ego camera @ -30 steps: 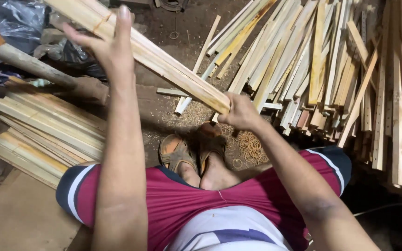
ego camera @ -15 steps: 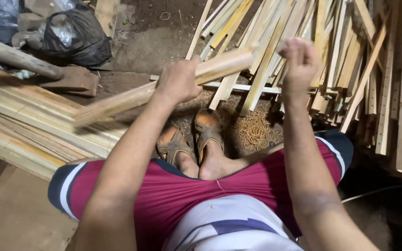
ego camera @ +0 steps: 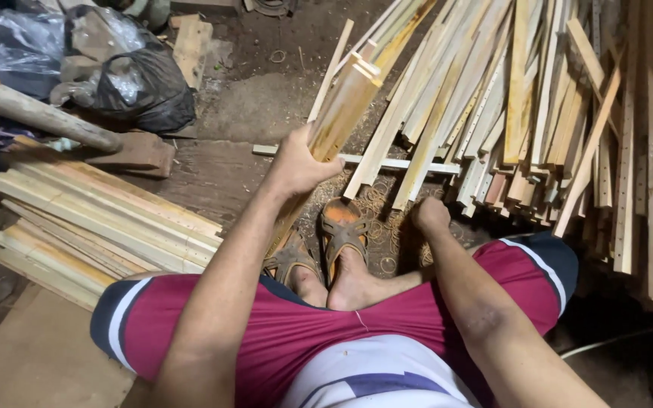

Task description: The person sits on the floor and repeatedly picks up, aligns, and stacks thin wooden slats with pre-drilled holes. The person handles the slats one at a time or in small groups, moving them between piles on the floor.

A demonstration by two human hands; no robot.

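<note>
the bundle of long pale wooden slats (ego camera: 341, 113) stands tilted in front of my knees, its lower end down by my brown sandals (ego camera: 319, 245). my left hand (ego camera: 300, 162) is wrapped around it at mid-length. my right hand (ego camera: 430, 215) is curled closed over the wood shavings, holding nothing i can see. a neat stack of cut slats (ego camera: 92, 219) lies to the left, a loose heap of slats (ego camera: 538, 113) to the right.

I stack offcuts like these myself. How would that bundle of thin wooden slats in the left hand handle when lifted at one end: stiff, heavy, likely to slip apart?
The bundle of slats looks stiff: it stands straight and tilted, gripped only near the middle by the left hand. Probably light, since one hand holds it. The slats are loose and unbound, so some may slide out.
</note>
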